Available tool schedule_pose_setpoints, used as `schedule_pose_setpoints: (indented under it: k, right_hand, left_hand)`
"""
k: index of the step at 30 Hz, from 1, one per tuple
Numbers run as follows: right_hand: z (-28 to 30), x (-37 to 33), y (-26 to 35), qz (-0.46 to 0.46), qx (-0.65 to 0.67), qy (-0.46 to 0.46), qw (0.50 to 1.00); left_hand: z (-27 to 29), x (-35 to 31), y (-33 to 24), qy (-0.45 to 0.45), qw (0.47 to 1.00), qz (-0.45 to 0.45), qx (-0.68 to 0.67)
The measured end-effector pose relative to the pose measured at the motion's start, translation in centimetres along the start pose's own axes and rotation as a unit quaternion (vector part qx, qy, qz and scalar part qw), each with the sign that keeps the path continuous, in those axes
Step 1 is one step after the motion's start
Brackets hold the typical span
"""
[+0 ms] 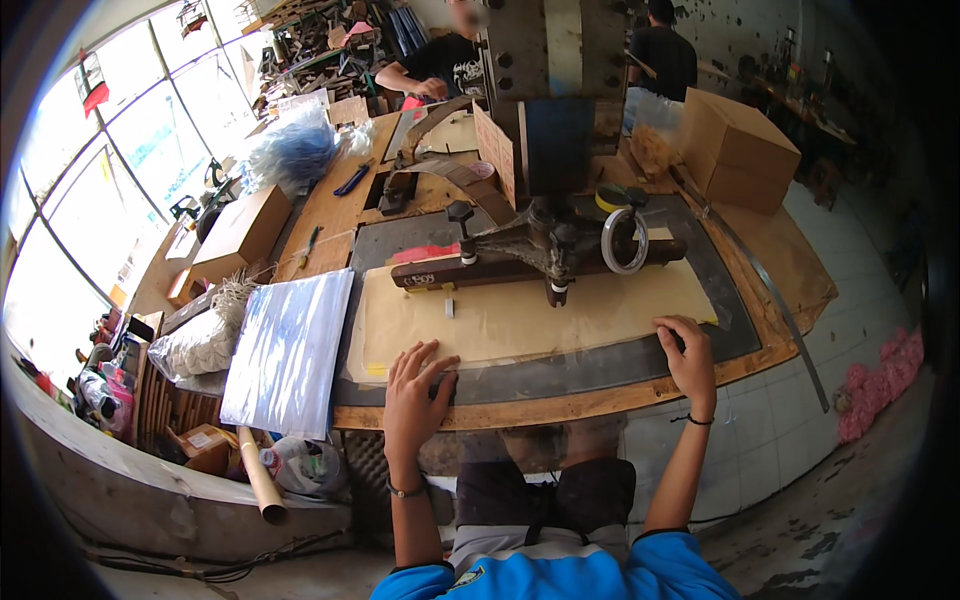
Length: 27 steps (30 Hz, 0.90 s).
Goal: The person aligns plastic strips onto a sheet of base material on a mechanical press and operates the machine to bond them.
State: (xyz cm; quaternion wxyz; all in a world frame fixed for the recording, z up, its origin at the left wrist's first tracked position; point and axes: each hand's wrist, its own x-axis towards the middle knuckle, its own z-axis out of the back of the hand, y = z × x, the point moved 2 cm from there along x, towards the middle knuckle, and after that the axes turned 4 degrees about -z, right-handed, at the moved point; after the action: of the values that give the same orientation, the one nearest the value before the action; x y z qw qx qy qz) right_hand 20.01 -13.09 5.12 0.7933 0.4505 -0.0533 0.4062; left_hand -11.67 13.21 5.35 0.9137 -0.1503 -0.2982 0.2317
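Note:
My left hand (416, 392) lies with its fingers spread on the front left part of a cream sheet (520, 330), close to the bench edge. Resting at the sheet's front right edge is my right hand (690, 362), thumb apart and fingers loosely bent; neither hand grips anything that I can see. The sheet lies on a dark board (610, 372). Across its far side runs a dark metal bar (430, 272), part of a press with a spoked casting (520, 243) and a pale ring (624, 241). A small white piece (448, 308) lies on the sheet.
At left are a stack of glossy plastic sheets (288, 350), a bagged white bundle (200, 340) and a cardboard box (240, 235). A larger box (738, 150) and a long metal strip (765, 280) are at right. Two other people are beyond the press.

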Motion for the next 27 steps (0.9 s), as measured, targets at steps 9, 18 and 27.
schedule_pose_setpoints:
  k: [9,18,27]
  right_hand:
    - [-0.1,0.0,0.1,0.001,-0.006,0.001,1.0]
    - [-2.6,-0.1,2.6,0.06,-0.021,0.025,0.998]
    - [-6.5,-1.0,5.3,0.114,-0.203,0.175,0.957]
  left_hand:
    - [0.0,-0.2,0.0,-0.009,1.0,-0.003,-0.003]
    - [-0.3,-0.2,0.1,-0.019,1.0,-0.012,-0.007]
    - [0.2,-0.3,0.3,-0.014,1.0,-0.012,-0.006]
